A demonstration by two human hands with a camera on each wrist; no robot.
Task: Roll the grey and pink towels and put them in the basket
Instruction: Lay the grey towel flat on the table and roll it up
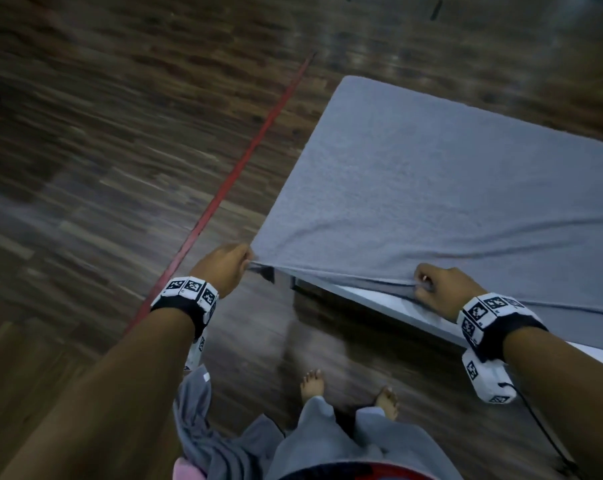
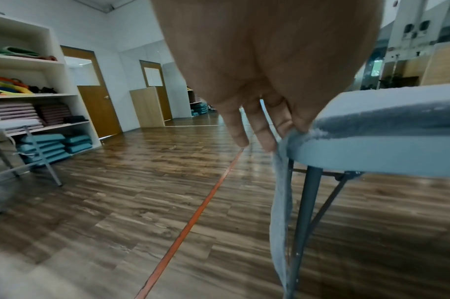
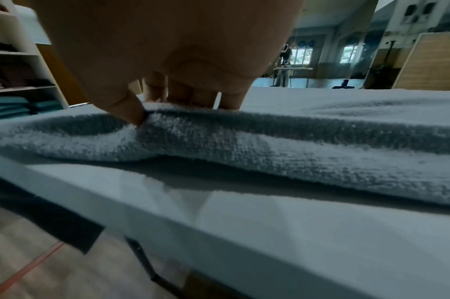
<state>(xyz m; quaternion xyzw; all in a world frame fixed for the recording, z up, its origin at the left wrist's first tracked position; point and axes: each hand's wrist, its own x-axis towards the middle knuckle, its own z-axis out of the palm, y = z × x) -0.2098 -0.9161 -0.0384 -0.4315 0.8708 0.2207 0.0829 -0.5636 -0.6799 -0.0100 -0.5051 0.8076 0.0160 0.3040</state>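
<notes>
Currently, the grey towel (image 1: 431,188) lies spread flat over the white tabletop (image 1: 390,303), covering most of it, with its near edge lifted slightly off the surface. My left hand (image 1: 224,268) grips the near left corner of the towel, just past the tabletop's corner; in the left wrist view my fingers (image 2: 257,129) curl against the cloth, and a strip of towel hangs down beside the dark table leg (image 2: 305,222). My right hand (image 1: 438,289) pinches the same near edge further to the right; in the right wrist view the thumb (image 3: 126,109) presses into a raised fold of terry cloth while the other fingers sit on top of it. Creases run across the towel between my two hands.

Pink fabric (image 1: 189,474) shows at the bottom edge of the head view, close to my body; whether it is the pink towel I cannot tell. A red line (image 1: 224,192) crosses the wooden floor (image 1: 102,150) to the left of the tabletop. White shelves (image 2: 34,91) holding folded textiles stand against the far wall.
</notes>
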